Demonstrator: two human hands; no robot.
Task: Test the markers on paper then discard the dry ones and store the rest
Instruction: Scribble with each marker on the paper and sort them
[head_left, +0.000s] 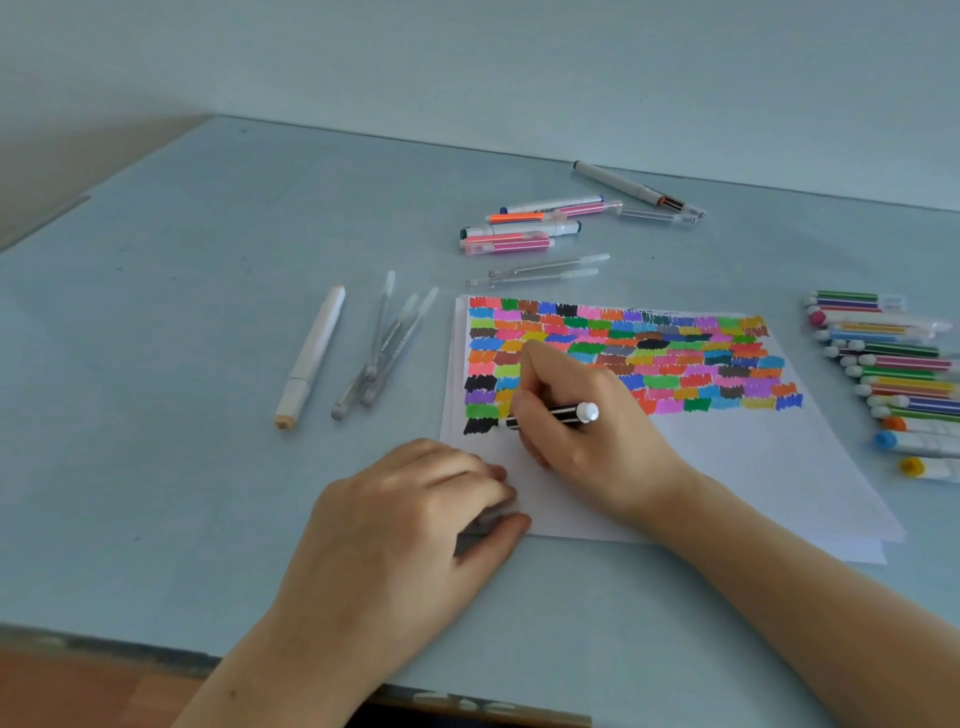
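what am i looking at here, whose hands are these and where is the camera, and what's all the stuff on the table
There is no machine here. One wide-angle camera sits on a person's head and looks down at their own two hands, so this is their view.

The right hand holds a black marker with its tip on the paper, beside a fresh black scribble. The left hand rests at the paper's near corner and seems to pinch a small dark thing, perhaps the cap; it is too blurred to tell.

The paper is covered with rows of colour patches. On the table lie a row of markers at the right, a pile beyond the paper, and pale pens at the left.
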